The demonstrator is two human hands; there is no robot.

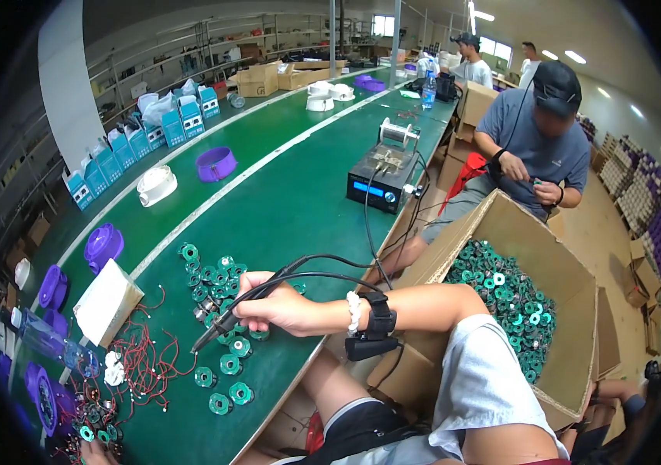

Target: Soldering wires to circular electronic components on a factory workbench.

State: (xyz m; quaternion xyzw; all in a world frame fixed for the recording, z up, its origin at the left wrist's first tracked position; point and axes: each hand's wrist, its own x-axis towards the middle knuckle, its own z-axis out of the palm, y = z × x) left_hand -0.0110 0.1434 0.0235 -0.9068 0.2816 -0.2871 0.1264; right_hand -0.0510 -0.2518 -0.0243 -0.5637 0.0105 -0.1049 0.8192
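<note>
Soldering iron [226, 319] is gripped in the right hand [274, 306], its tip lowered among green round circuit boards [222, 364] on the green worktop [284, 209]. Only fingertips of the left hand [100, 452] are seen at the lower edge; its grip cannot be told.

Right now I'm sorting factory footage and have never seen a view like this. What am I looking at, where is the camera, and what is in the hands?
There is one picture, taken by a fisheye camera worn on a person's head and looking down, so straight edges bend. No robot is here, only bare hands. The right hand reaches across the long green table holding a soldering iron, tip down near small green round parts. Only the fingertips of the left hand show at the lower edge, near red wires; whether it holds anything is unclear. A cardboard box of similar green parts stands at the right. A black soldering station sits farther up, and a seated co-worker works beyond.
</note>
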